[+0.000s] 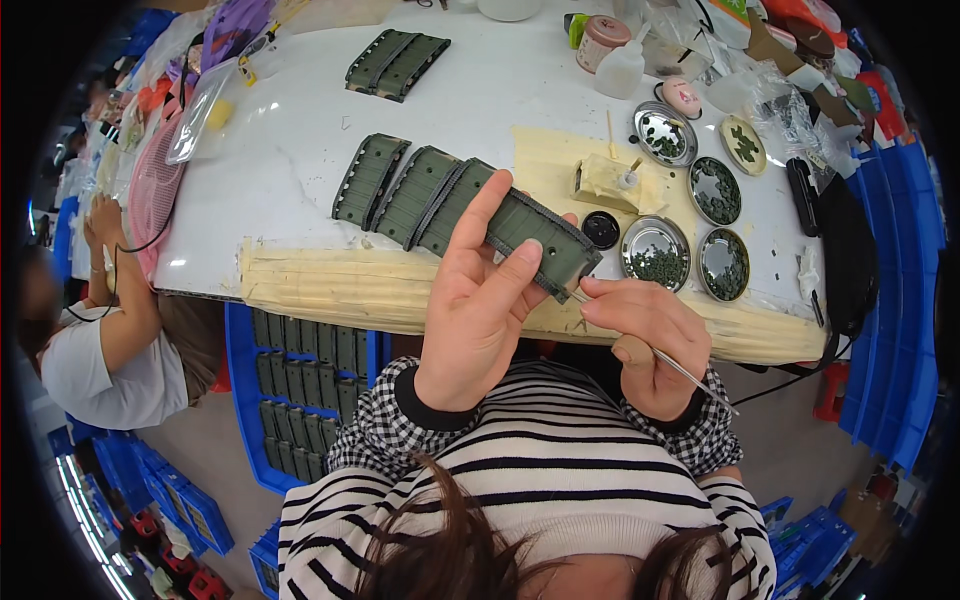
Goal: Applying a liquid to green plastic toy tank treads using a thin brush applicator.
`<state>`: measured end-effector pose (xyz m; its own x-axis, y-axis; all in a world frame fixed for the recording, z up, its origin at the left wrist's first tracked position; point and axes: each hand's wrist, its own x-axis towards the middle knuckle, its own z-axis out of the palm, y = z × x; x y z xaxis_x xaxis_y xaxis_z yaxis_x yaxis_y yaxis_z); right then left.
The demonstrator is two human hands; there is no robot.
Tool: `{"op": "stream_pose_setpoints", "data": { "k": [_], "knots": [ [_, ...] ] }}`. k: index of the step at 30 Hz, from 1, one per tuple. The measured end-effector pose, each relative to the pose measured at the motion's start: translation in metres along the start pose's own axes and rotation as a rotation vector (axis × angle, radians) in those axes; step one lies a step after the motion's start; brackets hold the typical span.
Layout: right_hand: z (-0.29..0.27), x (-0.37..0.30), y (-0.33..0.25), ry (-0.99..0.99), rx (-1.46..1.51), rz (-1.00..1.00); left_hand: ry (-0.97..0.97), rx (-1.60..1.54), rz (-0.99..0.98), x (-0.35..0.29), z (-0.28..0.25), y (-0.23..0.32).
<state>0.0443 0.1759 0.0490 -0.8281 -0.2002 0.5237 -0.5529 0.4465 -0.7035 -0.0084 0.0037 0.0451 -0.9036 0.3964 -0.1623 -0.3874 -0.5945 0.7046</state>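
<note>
My left hand [470, 310] grips a dark green ribbed panel [540, 228], a long, slightly curved piece, with thumb and fingers at its edges. In my right hand [655, 345] is a thin metal tool [692, 378]; its tip is at the panel's near right corner. Whether it is one rod or a pair of tweezers, I cannot tell. Beside the held panel, similar green panels [368, 182] lie on the white table. Right of the panel stand round metal dishes [655, 255] of small dark green parts, next to a small black round dish [600, 230].
A taped block [610, 185] holds a small nozzle. More green panels [398, 62] lie at the back. Bottles, a pink-lidded jar [603, 42] and plastic bags crowd the far right. Beneath the table edge, a blue crate [245, 400] holds rows of panels. A person [120, 350] sits at the left.
</note>
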Motion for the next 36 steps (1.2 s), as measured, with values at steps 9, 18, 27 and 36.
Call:
{"op": "stream_pose_setpoints", "data": {
  "k": [9, 18, 27, 36],
  "knots": [
    [-0.002, -0.001, 0.0, -0.053, -0.038, -0.055, -0.006, -0.004, 0.006, -0.001, 0.001, 0.001],
    [-0.003, 0.0, 0.0, -0.05, -0.016, -0.078, -0.029, 0.006, 0.022, 0.0, 0.0, 0.001],
    [-0.006, -0.002, 0.001, -0.066, -0.028, -0.082, -0.03, 0.009, 0.015, 0.0, 0.002, 0.001],
    [-0.008, -0.017, 0.005, 0.288, 0.246, 0.079, -0.087, 0.021, -0.002, 0.008, -0.004, 0.011]
  ]
}}
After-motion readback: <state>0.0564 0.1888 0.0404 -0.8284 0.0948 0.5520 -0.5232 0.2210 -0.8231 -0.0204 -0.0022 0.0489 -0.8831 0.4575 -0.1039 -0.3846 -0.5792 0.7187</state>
